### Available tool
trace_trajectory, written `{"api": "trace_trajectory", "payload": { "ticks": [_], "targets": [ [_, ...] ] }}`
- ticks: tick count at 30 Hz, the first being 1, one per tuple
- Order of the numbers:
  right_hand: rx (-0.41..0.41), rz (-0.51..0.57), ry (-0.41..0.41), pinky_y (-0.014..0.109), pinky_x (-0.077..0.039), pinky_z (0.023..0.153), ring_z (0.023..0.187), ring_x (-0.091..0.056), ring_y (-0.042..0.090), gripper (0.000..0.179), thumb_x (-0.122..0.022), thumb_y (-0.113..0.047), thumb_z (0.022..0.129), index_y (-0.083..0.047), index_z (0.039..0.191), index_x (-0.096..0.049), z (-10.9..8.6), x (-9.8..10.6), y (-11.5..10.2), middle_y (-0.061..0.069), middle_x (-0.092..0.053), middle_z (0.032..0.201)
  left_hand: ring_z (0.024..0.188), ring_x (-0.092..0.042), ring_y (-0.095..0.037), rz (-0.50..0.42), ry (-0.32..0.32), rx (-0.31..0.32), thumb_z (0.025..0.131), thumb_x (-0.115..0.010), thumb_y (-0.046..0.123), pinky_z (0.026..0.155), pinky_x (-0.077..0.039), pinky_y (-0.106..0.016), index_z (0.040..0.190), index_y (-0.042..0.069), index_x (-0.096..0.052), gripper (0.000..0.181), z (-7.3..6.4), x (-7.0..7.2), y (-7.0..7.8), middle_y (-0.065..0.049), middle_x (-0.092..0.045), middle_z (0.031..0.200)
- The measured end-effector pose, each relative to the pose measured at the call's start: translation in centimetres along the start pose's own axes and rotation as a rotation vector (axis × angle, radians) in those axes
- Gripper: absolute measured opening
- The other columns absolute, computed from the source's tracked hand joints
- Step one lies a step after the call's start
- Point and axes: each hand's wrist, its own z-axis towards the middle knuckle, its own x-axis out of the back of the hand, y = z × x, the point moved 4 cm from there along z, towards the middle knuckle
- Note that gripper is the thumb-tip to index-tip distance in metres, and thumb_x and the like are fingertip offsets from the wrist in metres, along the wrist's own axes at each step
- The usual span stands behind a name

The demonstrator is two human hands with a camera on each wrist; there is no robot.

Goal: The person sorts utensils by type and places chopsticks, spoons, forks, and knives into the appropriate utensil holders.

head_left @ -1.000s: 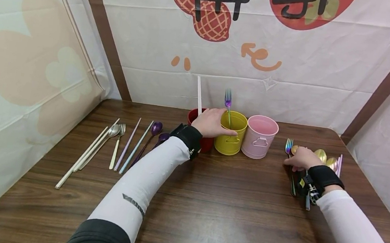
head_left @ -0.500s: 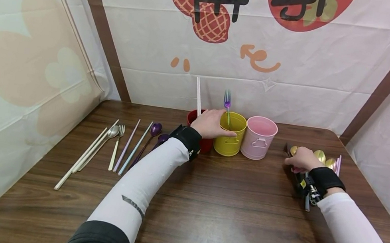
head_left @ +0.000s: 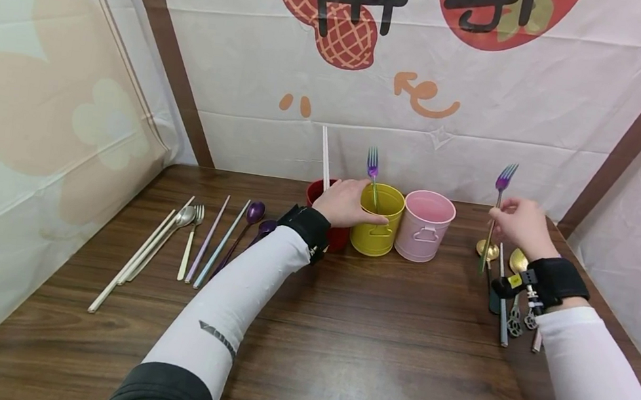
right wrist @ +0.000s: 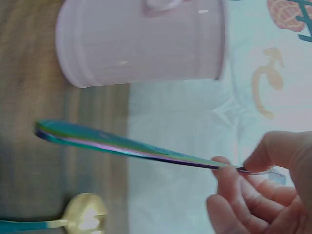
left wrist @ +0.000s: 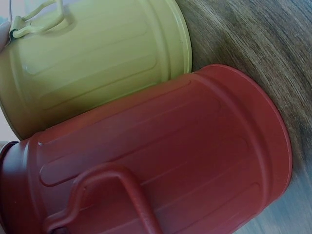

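My right hand (head_left: 522, 226) pinches an iridescent fork (head_left: 503, 181) near its upper part. Its purple-blue tines point up and its handle hangs down over the cutlery on the right; in the right wrist view the rainbow fork handle (right wrist: 112, 144) reaches out from the fingers. At the back, my left hand (head_left: 350, 203) holds the yellow bucket (head_left: 374, 239), thumb across its front and fingers at its rim. Another iridescent fork (head_left: 373, 161) stands in that bucket. The red bucket (left wrist: 161, 151), holding white chopsticks (head_left: 326, 154), is partly hidden behind the left hand. A pink bucket (head_left: 425, 228) stands beside the yellow one.
Silver chopsticks (head_left: 132, 261), a silver spoon (head_left: 185, 215), a small fork (head_left: 191, 241), coloured chopsticks (head_left: 222, 241) and purple spoons (head_left: 256, 212) lie at left. Gold-bowled spoons (head_left: 487, 250) and a blue chopstick (head_left: 502, 306) lie at right below the right hand. A cloth wall (head_left: 483, 126) rises behind the table.
My right hand has lifted the fork off the table at right, first tipping it, then raising it upright. My left hand and the buckets have stayed in place.
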Motion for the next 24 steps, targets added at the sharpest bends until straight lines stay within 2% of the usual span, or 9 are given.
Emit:
{"api": "trace_trajectory", "payload": {
  "ticks": [5,10,18,24],
  "targets": [
    [0.128,0.055,0.148,0.015,-0.043,0.048,0.051,-0.054,-0.005,0.019,-0.049,-0.012,0.096,0.006,0.094,-0.056,0.6,1.8,-2.9,0.01,-0.069,0.072,0.121,-0.052,-0.022,0.019,0.003,-0.007,0.078,-0.064,0.069,0.108,-0.033,-0.039,0.136,0.009,-0.049,0.084,0.0,0.0,0.0,-0.006,-0.06,0.126],
    [0.247,0.023,0.249,0.017,-0.037,0.049,0.055,-0.053,-0.006,0.021,-0.052,-0.015,0.099,0.005,0.097,-0.06,0.9,2.8,-6.5,0.015,-0.071,0.08,0.12,-0.052,-0.021,0.041,0.009,-0.003,0.078,-0.062,0.071,0.107,-0.034,-0.037,0.137,0.01,-0.048,0.086,0.0,0.0,-0.1,-0.005,-0.06,0.126],
    [0.318,0.067,0.326,0.015,-0.04,0.059,0.063,-0.055,-0.003,0.025,-0.051,-0.019,0.101,0.004,0.104,-0.06,1.0,2.8,-11.2,0.02,-0.07,0.092,0.116,-0.054,-0.021,0.0,0.007,-0.009,0.078,-0.064,0.069,0.103,-0.039,-0.037,0.133,0.009,-0.051,0.083,-0.2,0.1,0.0,-0.006,-0.062,0.122],
    [0.363,0.142,0.338,0.011,-0.044,0.067,0.069,-0.056,-0.003,0.024,-0.051,-0.018,0.101,0.005,0.107,-0.056,1.1,1.5,-12.6,0.02,-0.069,0.097,0.117,-0.054,-0.02,0.001,0.008,-0.009,0.078,-0.064,0.069,0.103,-0.039,-0.037,0.134,0.01,-0.051,0.082,-0.3,0.2,0.2,-0.005,-0.061,0.123]
  ]
}}
